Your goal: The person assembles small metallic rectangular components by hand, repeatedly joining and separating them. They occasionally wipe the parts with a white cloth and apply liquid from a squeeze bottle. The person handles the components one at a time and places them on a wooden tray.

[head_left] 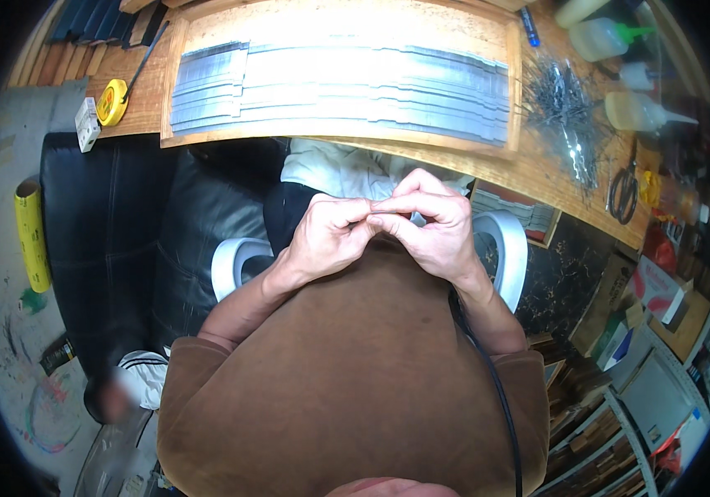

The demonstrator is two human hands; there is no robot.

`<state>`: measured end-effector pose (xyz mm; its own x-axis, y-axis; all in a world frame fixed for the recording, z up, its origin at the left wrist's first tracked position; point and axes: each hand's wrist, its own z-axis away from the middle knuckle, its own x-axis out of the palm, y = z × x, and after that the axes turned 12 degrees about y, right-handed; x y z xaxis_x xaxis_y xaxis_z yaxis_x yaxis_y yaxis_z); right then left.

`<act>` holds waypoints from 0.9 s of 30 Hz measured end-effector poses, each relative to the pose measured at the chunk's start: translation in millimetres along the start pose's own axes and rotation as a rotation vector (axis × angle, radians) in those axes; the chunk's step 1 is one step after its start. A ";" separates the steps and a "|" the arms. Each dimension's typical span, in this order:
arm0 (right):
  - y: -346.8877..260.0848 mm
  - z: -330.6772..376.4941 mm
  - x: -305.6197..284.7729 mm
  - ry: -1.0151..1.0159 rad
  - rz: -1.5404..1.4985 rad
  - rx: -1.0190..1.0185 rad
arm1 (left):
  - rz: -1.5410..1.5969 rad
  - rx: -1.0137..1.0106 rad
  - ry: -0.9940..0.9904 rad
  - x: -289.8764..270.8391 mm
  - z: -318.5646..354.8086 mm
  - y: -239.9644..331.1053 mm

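Note:
In front of my chest, my left hand [326,238] and my right hand [435,225] meet at the fingertips. Thumb and forefinger of each are pinched, and whatever they hold is hidden or too small to make out. Beyond them, on the wooden table [144,91], lies a shallow wooden tray [514,91] of flat grey strips [305,95]. Glare washes out the tray's middle. Neither hand touches the tray. A loose heap of thin dark metal pieces [566,103] sits to its right, with black-handled scissors [622,192] nearer the table's edge.
A yellow tape measure [112,103] and a small white box [86,124] stand at the table's left end. Squeeze bottles [632,112] line the right. White chair arms [504,253] flank me; a black sofa [110,248] is at left. Another person [141,377] is at lower left.

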<state>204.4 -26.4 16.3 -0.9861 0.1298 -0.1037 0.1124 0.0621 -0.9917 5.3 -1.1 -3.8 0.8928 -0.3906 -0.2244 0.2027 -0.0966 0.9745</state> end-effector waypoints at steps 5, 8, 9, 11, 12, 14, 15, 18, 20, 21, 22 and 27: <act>-1.1 0.5 0.7 0.000 0.022 -0.003 | 0.049 0.000 0.056 3.4 -1.1 2.0; -2.1 1.9 1.3 0.014 0.012 0.025 | 0.056 -0.048 0.025 1.3 -4.2 6.9; -2.6 2.5 1.9 0.019 0.003 0.036 | 0.040 -0.068 -0.001 -1.4 -3.8 4.2; -3.3 3.5 3.2 0.028 0.004 0.051 | 0.033 -0.090 -0.021 -2.9 -3.6 3.6; -3.4 3.7 3.7 0.031 0.004 0.058 | 0.043 -0.092 -0.015 -2.6 -4.0 5.5; -4.6 3.3 4.1 0.033 0.022 0.032 | 0.046 -0.074 -0.002 -2.7 -3.8 5.7; -5.3 3.1 4.2 0.035 0.031 0.018 | 0.039 -0.053 0.003 -3.0 -3.7 4.5; -6.3 3.2 5.6 0.054 0.010 0.023 | 0.039 -0.014 0.018 -2.8 -4.0 4.9; -6.4 2.7 4.9 0.048 0.001 0.014 | 0.045 -0.004 0.022 -2.8 -4.3 6.0; -6.3 2.6 4.2 0.046 -0.002 0.009 | 0.047 -0.003 0.021 -2.8 -4.5 6.3; -5.8 2.8 3.9 0.044 -0.006 0.009 | 0.049 -0.001 0.020 -2.9 -4.7 6.7; -3.4 4.1 3.1 0.040 -0.012 0.005 | 0.027 0.004 -0.009 -5.5 -5.8 10.1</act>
<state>200.4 -30.3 19.0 -0.9818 0.1682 -0.0885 0.0997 0.0589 -0.9933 4.8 5.4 7.3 0.8943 -0.4012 -0.1983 0.1769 -0.0901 0.9801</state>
